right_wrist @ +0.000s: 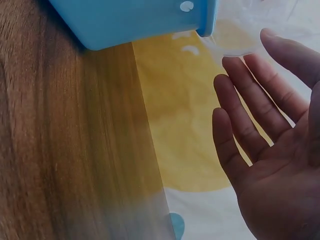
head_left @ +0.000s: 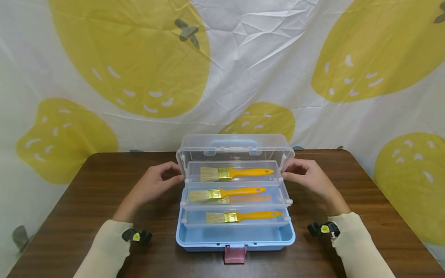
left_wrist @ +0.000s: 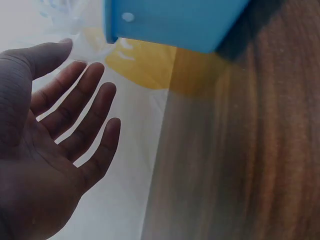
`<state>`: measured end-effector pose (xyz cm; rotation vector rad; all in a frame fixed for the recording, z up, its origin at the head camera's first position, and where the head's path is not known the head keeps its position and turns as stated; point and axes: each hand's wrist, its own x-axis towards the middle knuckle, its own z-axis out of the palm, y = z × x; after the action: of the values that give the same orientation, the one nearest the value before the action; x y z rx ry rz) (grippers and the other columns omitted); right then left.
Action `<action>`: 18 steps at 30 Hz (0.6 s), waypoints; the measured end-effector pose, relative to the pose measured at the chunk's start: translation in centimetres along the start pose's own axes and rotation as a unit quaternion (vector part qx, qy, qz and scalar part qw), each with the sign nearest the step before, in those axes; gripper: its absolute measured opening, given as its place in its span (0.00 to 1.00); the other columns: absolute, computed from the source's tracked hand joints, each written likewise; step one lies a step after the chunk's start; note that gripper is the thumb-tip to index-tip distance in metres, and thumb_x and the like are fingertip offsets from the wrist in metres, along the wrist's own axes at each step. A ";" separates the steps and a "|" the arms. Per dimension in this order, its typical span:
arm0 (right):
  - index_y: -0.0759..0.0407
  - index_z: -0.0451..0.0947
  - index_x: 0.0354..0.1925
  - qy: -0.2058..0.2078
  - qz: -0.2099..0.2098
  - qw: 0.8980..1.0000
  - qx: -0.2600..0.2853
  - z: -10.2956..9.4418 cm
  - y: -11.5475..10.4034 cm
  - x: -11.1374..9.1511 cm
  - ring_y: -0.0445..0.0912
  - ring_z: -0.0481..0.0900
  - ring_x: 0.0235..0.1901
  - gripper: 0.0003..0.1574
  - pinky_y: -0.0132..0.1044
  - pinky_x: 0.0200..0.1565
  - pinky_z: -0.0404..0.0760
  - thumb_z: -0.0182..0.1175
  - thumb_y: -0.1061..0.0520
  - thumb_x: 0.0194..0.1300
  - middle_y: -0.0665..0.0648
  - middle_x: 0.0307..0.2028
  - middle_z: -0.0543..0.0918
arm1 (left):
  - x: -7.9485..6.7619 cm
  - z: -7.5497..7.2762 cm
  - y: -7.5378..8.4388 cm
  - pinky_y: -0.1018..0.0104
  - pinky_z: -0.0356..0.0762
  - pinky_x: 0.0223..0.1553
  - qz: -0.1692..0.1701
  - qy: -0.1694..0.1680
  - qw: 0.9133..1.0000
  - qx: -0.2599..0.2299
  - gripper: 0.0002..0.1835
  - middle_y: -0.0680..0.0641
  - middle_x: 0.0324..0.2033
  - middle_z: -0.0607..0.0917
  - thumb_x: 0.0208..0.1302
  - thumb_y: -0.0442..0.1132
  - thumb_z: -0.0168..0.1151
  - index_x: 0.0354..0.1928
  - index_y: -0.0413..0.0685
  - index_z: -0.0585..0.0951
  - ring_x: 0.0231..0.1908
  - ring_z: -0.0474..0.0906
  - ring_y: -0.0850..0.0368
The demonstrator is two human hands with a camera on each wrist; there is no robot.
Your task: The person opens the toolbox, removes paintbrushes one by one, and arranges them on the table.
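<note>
A toolbox with a light-blue base [head_left: 236,244] stands with its clear plastic lid [head_left: 194,143] raised and its tiered trays spread out. Paintbrushes with yellow handles lie in the trays: one brush [head_left: 252,172] in the top tray, another brush [head_left: 243,191] in the middle with a fainter brush showing through the plastic, and a third brush [head_left: 259,215] lower down. My left hand [head_left: 156,183] pinches the lid's left edge between thumb and fingers. On the opposite side my right hand [head_left: 311,179] pinches the right edge. Both wrist views show the fingertips at the lid's rounded corner [left_wrist: 92,47].
A pink latch [head_left: 235,255] hangs down at the front of the base. The box rests on a dark wooden table [head_left: 351,177]. Behind it, a white cloth [head_left: 257,77] printed with yellow fruit hangs at the table's back edge.
</note>
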<state>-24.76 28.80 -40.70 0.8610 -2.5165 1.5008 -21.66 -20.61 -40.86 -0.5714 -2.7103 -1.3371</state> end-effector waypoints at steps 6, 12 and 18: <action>0.62 0.88 0.43 -0.006 -0.004 1.000 0.007 0.1 0.4 0.2 0.43 0.87 0.38 0.09 0.32 0.42 0.86 0.71 0.72 0.68 0.52 0.39 0.90 | 0.1 0.4 -0.3 0.42 0.85 0.56 0.008 -0.005 1.000 0.004 0.07 0.48 0.49 0.91 0.76 0.39 0.72 0.52 0.48 0.87 0.50 0.86 0.49; 0.63 0.88 0.43 -0.005 -0.002 1.000 0.006 0.3 0.3 0.2 0.43 0.87 0.38 0.08 0.32 0.43 0.86 0.72 0.72 0.68 0.53 0.39 0.90 | 0.0 0.5 -0.1 0.42 0.85 0.56 0.009 -0.002 1.000 0.008 0.07 0.47 0.49 0.91 0.77 0.39 0.71 0.51 0.48 0.87 0.49 0.86 0.49; 0.62 0.88 0.43 0.001 -0.005 1.000 -0.002 0.3 0.0 0.1 0.44 0.87 0.38 0.09 0.32 0.43 0.86 0.72 0.72 0.68 0.54 0.39 0.90 | 0.0 0.5 0.1 0.42 0.85 0.56 0.014 0.003 1.000 0.009 0.06 0.48 0.49 0.91 0.77 0.38 0.71 0.51 0.48 0.87 0.48 0.84 0.49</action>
<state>-24.71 28.48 -40.81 0.8697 -2.5086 1.4913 -21.54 -20.14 -41.12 -0.6001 -2.6975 -1.3045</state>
